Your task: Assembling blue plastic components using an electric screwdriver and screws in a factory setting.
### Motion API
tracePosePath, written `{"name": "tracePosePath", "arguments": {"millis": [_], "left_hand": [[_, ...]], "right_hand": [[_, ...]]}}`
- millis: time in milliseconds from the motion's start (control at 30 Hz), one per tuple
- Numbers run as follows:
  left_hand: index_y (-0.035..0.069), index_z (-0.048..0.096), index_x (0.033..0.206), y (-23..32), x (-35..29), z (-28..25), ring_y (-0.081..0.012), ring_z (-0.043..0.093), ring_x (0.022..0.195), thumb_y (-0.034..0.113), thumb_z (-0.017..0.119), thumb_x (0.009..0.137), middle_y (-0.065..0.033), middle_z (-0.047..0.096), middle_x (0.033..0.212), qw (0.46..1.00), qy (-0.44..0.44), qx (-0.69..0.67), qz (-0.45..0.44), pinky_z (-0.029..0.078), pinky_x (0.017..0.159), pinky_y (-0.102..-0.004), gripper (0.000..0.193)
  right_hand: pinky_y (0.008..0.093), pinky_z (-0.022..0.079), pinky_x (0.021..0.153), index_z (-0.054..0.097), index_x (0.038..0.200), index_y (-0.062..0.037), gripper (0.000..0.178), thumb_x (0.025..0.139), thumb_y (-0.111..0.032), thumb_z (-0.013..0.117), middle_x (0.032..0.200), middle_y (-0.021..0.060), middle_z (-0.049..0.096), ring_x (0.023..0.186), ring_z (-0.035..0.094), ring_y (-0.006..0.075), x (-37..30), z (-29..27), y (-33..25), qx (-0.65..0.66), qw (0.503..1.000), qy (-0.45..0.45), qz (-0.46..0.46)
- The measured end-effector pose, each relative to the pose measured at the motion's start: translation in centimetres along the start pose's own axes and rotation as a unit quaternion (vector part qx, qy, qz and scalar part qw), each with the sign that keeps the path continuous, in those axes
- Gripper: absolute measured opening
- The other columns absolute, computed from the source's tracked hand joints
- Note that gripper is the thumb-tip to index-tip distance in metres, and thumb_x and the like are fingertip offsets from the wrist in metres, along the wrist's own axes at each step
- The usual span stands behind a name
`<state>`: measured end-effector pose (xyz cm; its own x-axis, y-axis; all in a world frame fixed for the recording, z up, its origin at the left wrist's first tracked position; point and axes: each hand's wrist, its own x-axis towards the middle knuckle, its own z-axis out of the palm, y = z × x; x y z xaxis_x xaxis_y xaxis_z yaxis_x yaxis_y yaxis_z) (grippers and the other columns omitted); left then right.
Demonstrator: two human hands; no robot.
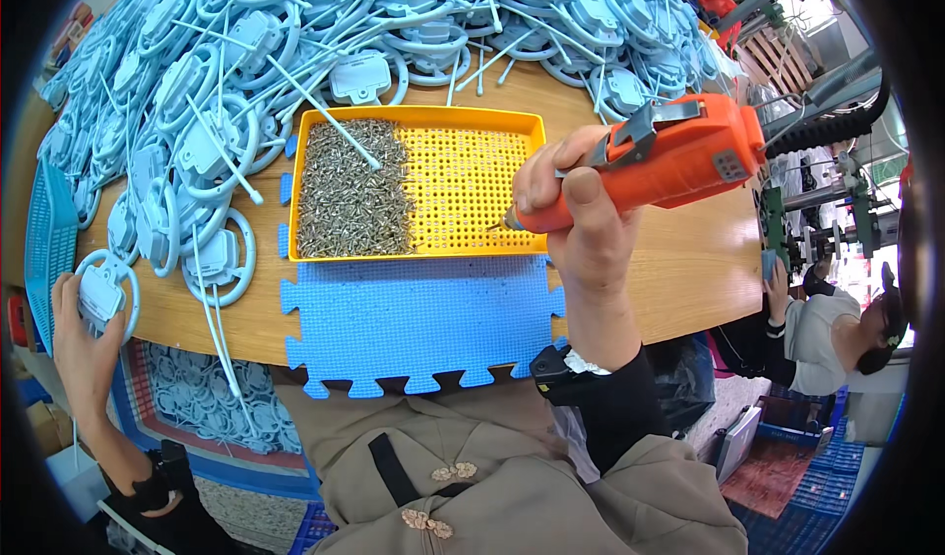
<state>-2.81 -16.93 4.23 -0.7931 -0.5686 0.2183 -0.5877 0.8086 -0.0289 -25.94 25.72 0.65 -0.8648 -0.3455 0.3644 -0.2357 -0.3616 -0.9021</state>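
Observation:
My right hand [598, 235] is closed round an orange electric screwdriver [679, 152], its bit pointing left over the perforated side of a yellow tray [423, 114]. Small metal screws [349, 201] heap the tray's left half. At the table's left edge, my left hand [87, 353] grips a light-blue plastic part [102, 294] with a flat cover and a ring-shaped handle. Beside it lies a similar part [219, 260] with long thin tails hanging over the table's front edge.
A large pile of light-blue parts [413, 24] covers the back and left of the wooden table [689, 260]. A blue foam mat [423, 319] lies before the tray. A blue basket [49, 245] stands far left. Below is a crate of parts [212, 398]. Another person [827, 329] sits at right.

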Motion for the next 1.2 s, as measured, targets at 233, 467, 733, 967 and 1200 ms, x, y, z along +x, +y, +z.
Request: {"name": "tracePosePath", "arguments": {"millis": [233,467,733,967,1200], "left_hand": [[0.001,0.051,0.123,11.2,-7.0,-2.5,-0.0323,0.048,0.122,0.009,0.069,0.062,-0.0205,0.049,0.13,0.928,-0.015,-0.307,0.21,0.038,0.103,-0.0406,0.064],[0.002,0.057,0.111,22.0,-9.5,2.4,-0.0364,0.048,0.115,0.028,0.082,0.055,-0.0178,0.053,0.121,0.904,-0.039,-0.295,0.307,0.03,0.103,-0.0539,0.067],[0.002,0.059,0.108,23.4,-9.7,2.7,-0.0334,0.049,0.116,0.032,0.083,0.058,-0.0137,0.056,0.117,0.917,-0.061,-0.259,0.296,0.025,0.105,-0.058,0.064],[0.0,0.059,0.1,23.4,-9.9,3.0,-0.0341,0.049,0.112,0.034,0.083,0.06,-0.0143,0.055,0.107,0.909,-0.045,-0.292,0.295,0.022,0.106,-0.0587,0.057],[0.001,0.059,0.098,23.0,-9.4,3.3,-0.0336,0.049,0.111,0.033,0.083,0.06,-0.0142,0.055,0.107,0.905,-0.049,-0.3,0.297,0.023,0.106,-0.0592,0.055]], "right_hand": [[0.0317,0.046,0.058,0.051,0.099,-0.0062,0.03,0.088,-0.029,0.068,0.07,0.0065,0.054,0.062,0.053,0.0178,-0.1,0.5,0.1,-0.008,1.0,0.006,-0.025],[0.0323,0.043,0.059,0.051,0.1,-0.0074,0.039,0.09,-0.043,0.064,0.071,0.004,0.051,0.062,0.05,0.0166,-0.1,2.1,-3.0,0.013,0.998,-0.021,-0.062],[0.0322,0.046,0.055,0.05,0.102,-0.0027,0.049,0.087,-0.045,0.069,0.071,0.0056,0.053,0.062,0.053,0.018,-3.3,6.3,-3.6,-0.044,0.992,-0.103,-0.048],[0.0303,0.045,0.054,0.051,0.101,-0.0025,0.043,0.086,-0.037,0.072,0.069,0.0074,0.054,0.06,0.053,0.0181,-4.2,7.0,-2.2,-0.023,0.994,-0.098,-0.031],[0.0311,0.045,0.052,0.052,0.098,-0.0022,0.041,0.084,-0.033,0.075,0.066,0.0079,0.054,0.059,0.053,0.019,-4.6,7.4,-1.8,-0.05,0.995,-0.091,-0.004]]}}
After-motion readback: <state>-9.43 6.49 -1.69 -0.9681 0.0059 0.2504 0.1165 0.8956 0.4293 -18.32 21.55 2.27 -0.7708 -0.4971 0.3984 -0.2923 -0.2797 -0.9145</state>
